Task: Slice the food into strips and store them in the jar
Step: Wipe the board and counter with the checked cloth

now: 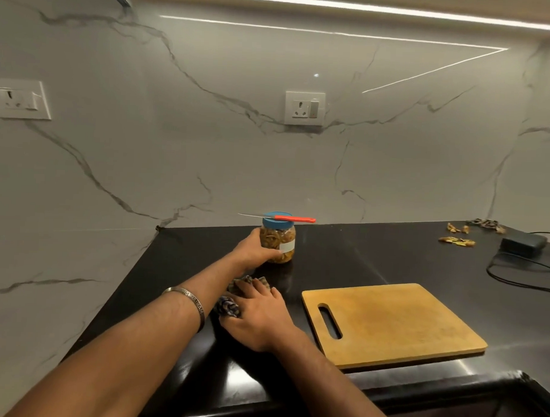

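While my left hand (253, 249) curls round the near side of the jar (278, 242), thumb and fingers wrapped against its clear ribbed plastic wall, the jar stands upright on the glossy black countertop (359, 252), just beyond my fingertips. I can see it is packed almost to the top with thin, tangled golden-brown strips, and a small white label sits on the side facing away from my palm. Its lid (278, 217) is blue, round and screwed on, and across it lies a knife (279, 218), balanced flat: a slim steel blade pointing out past my left fingers, a smooth red handle reaching the other way.

My right hand (259, 314) lies nearer me, fingers spread and fairly straight, pressing down on a crumpled checked cloth (231, 305). The soft fabric bunches under and beside those fingers, a fold poking out by the thumb side. A dull metal bangle (188, 302) with stamped lettering circles my left forearm.

Outward from my right hand's little finger rests a rectangular wooden cutting board (391, 323), honey-coloured, rounded at the corners, with an oblong handle slot on the edge closest to that hand. Well beyond it, dry brown scraps (456, 241) lie scattered near a matte black adapter (523, 243) with its cable. The wall behind is pale, grey-veined marble with white sockets (304, 108).
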